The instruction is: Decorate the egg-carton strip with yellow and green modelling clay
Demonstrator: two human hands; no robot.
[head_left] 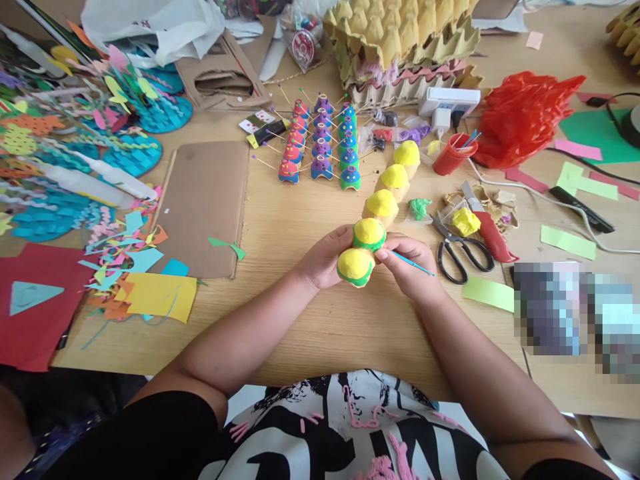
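Note:
A strip of egg-carton cups (369,231) runs diagonally away from me, its domes capped in yellow modelling clay. The two nearest domes also have green clay around their lower sides. My left hand (327,259) grips the near end from the left, fingers closed on it. On the other side, my right hand (416,285) is closed around a thin blue modelling tool (419,267), with its thumb and fingertips against the second cup. Green clay (419,208) sits in a clear container to the right of the strip. A yellow clay lump (465,222) lies beyond my right hand.
Scissors (457,250) and a red-handled cutter (487,233) lie to the right, near a red cup (454,155). Finished carton caterpillars (323,143) with pins stand ahead. Cardboard (203,207) and paper scraps cover the left; egg trays (400,33) are stacked behind.

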